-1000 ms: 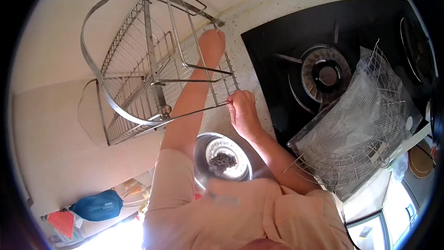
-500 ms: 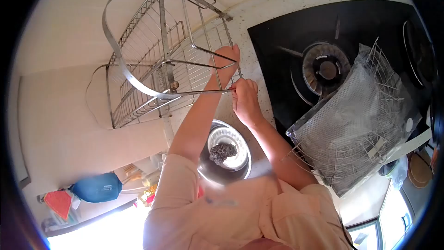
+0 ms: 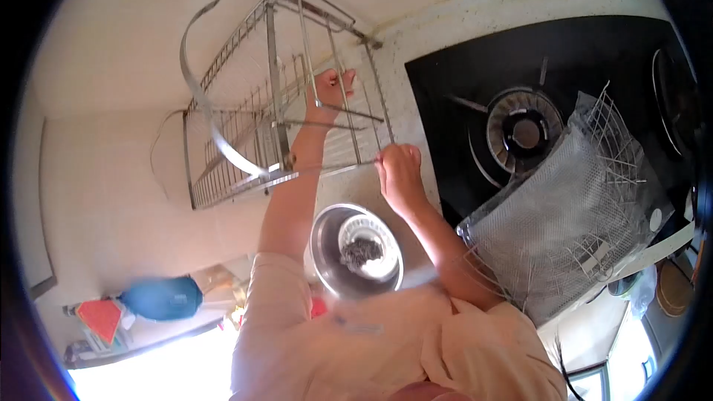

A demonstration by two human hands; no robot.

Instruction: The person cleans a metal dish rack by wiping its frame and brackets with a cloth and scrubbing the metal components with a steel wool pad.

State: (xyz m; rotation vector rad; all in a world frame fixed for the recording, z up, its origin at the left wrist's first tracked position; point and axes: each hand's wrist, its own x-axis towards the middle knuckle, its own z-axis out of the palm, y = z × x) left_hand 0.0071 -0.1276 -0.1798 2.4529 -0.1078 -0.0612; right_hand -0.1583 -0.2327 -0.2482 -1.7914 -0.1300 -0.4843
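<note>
A metal wire rack (image 3: pixel 276 82) with a curved flat band stands tilted on the counter against the wall. My left hand (image 3: pixel 330 93) is inside the rack, among its wires, with its fingers curled; what it holds, if anything, is too small to make out. At the rack's near right corner, my right hand (image 3: pixel 399 167) is closed on the frame's edge. Below the hands sits a steel bowl (image 3: pixel 323 245) with a dark scouring pad (image 3: pixel 359 254) in a lighter dish inside it.
A black gas stove (image 3: pixel 460 74) lies to the right, with a burner (image 3: pixel 524 132). Over its near edge rest wire grids wrapped in clear plastic (image 3: pixel 549 215). A blue object (image 3: pixel 162 298) and a red one (image 3: pixel 99 318) are at the lower left.
My left hand has moved left and deeper among the rack's wires, away from its right edge. The rack, bowl and my right hand appear slightly lower in view.
</note>
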